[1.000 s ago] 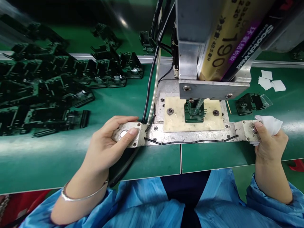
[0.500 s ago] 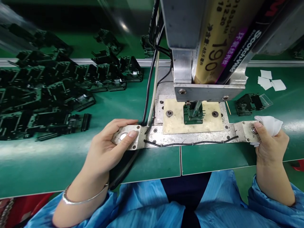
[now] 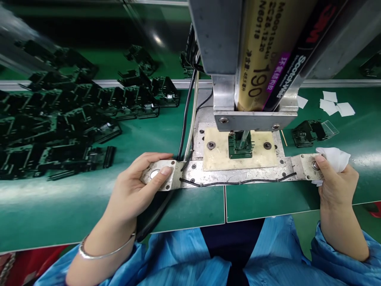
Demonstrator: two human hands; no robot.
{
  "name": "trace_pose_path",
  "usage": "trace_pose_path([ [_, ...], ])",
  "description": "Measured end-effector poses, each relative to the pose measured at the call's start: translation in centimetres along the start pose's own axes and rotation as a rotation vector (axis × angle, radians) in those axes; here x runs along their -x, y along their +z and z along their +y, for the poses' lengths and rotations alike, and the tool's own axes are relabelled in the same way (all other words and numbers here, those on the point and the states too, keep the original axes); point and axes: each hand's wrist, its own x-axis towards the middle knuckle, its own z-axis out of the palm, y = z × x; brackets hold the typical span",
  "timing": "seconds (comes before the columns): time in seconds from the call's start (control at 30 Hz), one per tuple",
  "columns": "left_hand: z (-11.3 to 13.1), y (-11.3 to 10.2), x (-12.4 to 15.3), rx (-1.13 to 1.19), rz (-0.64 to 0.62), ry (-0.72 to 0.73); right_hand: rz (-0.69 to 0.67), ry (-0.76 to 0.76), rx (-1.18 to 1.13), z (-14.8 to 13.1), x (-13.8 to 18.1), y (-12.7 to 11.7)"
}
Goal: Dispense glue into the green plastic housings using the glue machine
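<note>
My left hand (image 3: 126, 194) is closed around the left metal button block (image 3: 176, 174), its thumb on the block's face beside a round button. My right hand (image 3: 339, 188) clutches a crumpled white cloth (image 3: 336, 158), and its thumb presses at the button of the right metal button block (image 3: 306, 167). Between the blocks, a dark plastic part (image 3: 233, 153) sits in a cream fixture plate (image 3: 216, 161) bolted to the metal base (image 3: 229, 174). A clear nozzle (image 3: 244, 140) reaches down into that part from a two-barrel adhesive cartridge (image 3: 256, 59) in a metal holder (image 3: 258, 120).
Many dark plastic assemblies (image 3: 68, 131) crowd the left of the green table (image 3: 143, 139). At right lie another assembly (image 3: 306, 133) with a clear flap, several white paper squares (image 3: 345, 109) and a thin wooden stick (image 3: 283, 137). Black cables (image 3: 186, 115) run left of the fixture.
The whole view has shifted slightly, showing more of the cartridge label. Both hands keep their places on the button blocks, and the nozzle remains in the part.
</note>
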Motion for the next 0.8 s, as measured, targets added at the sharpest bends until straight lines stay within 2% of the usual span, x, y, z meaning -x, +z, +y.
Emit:
trace_pose_path([
  [0.63,-0.17,0.11,-0.02,0.014,-0.002,-0.01,0.009,-0.024,0.04,0.28,-0.1,0.18],
  [0.8,-0.14,-0.05,0.0,0.01,-0.006,-0.019,0.01,0.009,0.025,0.38,-0.19,0.09],
])
